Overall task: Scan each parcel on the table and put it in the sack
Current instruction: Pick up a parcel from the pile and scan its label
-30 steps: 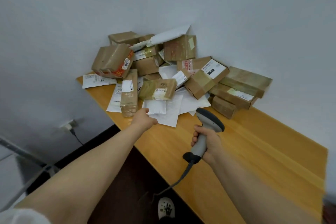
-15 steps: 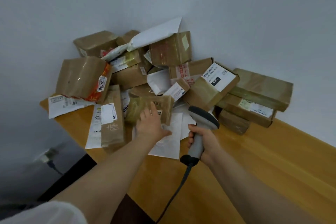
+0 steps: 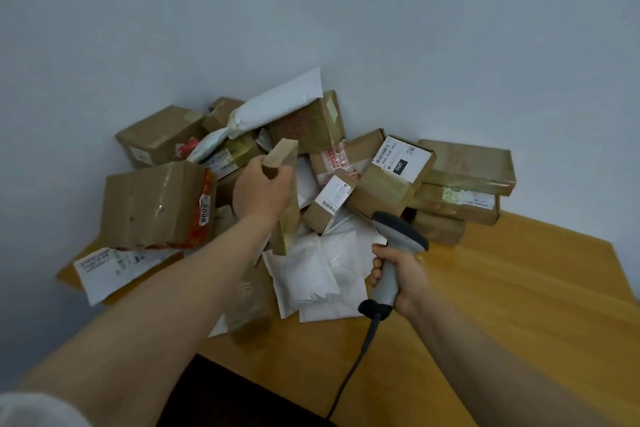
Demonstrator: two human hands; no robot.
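A heap of brown cardboard parcels (image 3: 388, 180) and white mailers is piled in the far corner of the wooden table (image 3: 502, 305). My left hand (image 3: 259, 191) grips a small flat brown parcel (image 3: 285, 198), lifted on end above the heap. My right hand (image 3: 401, 274) holds a grey handheld scanner (image 3: 398, 236) by its handle, its head pointing toward the pile, its cable hanging down over the table edge. No sack is in view.
A large box marked 5006 (image 3: 156, 204) sits at the left of the heap. White mailers (image 3: 318, 274) lie in front by the scanner. Flat boxes (image 3: 464, 177) are stacked at the right against the grey wall. The table's near edge drops to a dark floor.
My left hand closed on the small brown parcel and raised it off the table, tipping it upright. The camera moved closer to the pile. The scanner hand stayed about where it was.
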